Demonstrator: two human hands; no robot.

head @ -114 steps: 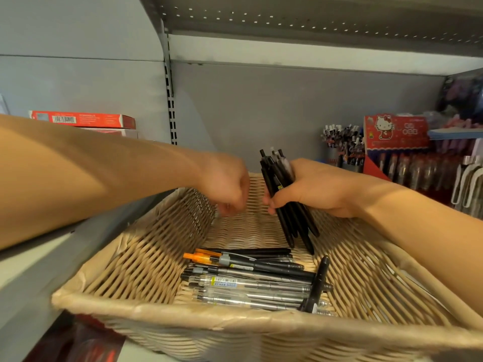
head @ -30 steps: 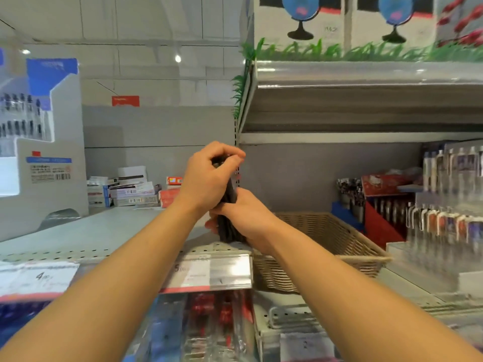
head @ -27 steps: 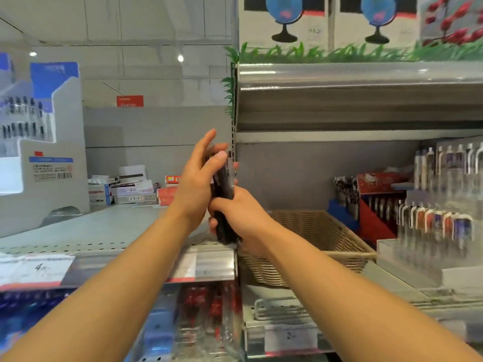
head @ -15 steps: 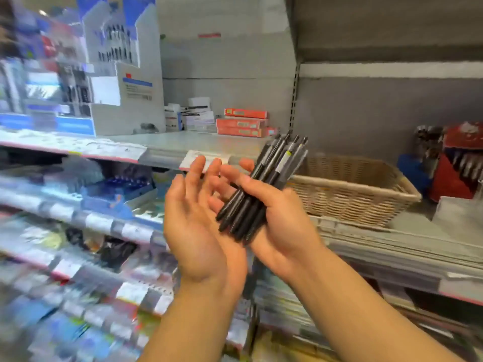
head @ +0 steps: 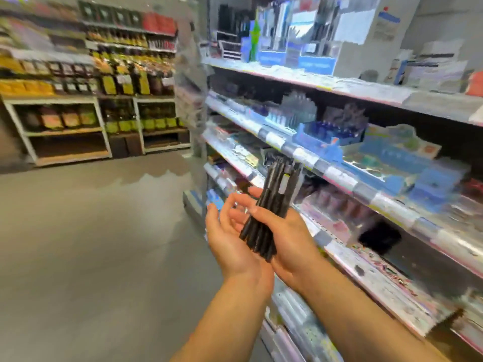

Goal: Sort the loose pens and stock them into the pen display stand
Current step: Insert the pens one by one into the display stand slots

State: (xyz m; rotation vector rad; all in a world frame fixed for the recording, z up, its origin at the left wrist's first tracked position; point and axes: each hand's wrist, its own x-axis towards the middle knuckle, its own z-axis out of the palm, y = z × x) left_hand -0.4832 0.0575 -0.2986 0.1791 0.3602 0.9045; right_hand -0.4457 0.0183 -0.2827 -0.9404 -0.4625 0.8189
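Observation:
A bundle of several black pens (head: 271, 205) stands nearly upright in front of me, tips up and slightly to the right. My right hand (head: 285, 236) grips the bundle round its lower half, thumb across the front. My left hand (head: 230, 236) is cupped beside it on the left, palm toward the pens, fingers loosely spread and touching the bundle's lower end. A white and blue pen display stand (head: 313, 35) sits on the top shelf at the upper right, blurred.
Store shelving (head: 339, 178) with blurred stationery runs along the right, price strips on its edges. The grey aisle floor (head: 91, 244) lies to the left. Shelves of packaged goods (head: 104, 74) stand at the far left end.
My view has swung left, away from the wicker basket, which is out of sight. The pen bundle stays in my right hand and stands more upright; my left hand stays cupped beside it.

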